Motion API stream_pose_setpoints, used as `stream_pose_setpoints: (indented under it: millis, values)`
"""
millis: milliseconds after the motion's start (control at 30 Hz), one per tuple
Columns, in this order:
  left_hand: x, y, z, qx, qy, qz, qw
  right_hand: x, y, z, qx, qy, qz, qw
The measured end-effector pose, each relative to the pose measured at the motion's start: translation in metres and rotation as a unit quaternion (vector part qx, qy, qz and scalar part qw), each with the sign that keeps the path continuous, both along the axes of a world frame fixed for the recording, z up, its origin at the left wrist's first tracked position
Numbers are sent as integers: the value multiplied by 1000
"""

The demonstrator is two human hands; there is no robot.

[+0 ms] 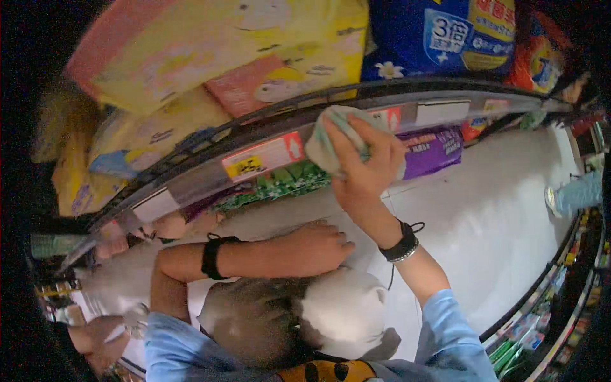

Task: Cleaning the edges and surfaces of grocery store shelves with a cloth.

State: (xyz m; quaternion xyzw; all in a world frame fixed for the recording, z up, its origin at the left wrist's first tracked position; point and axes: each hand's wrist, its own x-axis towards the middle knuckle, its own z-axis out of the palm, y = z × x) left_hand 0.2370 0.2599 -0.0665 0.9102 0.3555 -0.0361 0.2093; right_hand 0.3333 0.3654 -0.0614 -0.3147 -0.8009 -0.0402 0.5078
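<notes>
My right hand presses a bunched pale cloth with green marks against the shelf's front label strip. The cloth partly covers a red-and-white price label. Left of it, another price label with a yellow patch sits in the strip. My left hand rests near my knees, its fingers curled and nothing visible in it; its palm is hidden. Below the strip, green packages and a purple package show beside the cloth.
Yellow-and-pink packages, a blue package and a red-orange package stand above the black shelf rail. Another stocked shelf lines the right. A person's leg stands on the pale floor.
</notes>
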Motion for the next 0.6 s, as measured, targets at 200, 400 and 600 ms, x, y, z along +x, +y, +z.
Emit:
stream_pose_setpoints:
  millis: [200, 400, 600]
  values:
    - [30, 4, -73, 63, -135, -29, 988, 54, 51, -20, 147, -73, -113, 980]
    - [33, 41, -92, -62, -94, -120, 986, 126, 116, -4, 24, 124, -206, 970]
    - [50, 51, -95, -128, -111, -70, 983, 55, 47, -24, 5, 88, -156, 984]
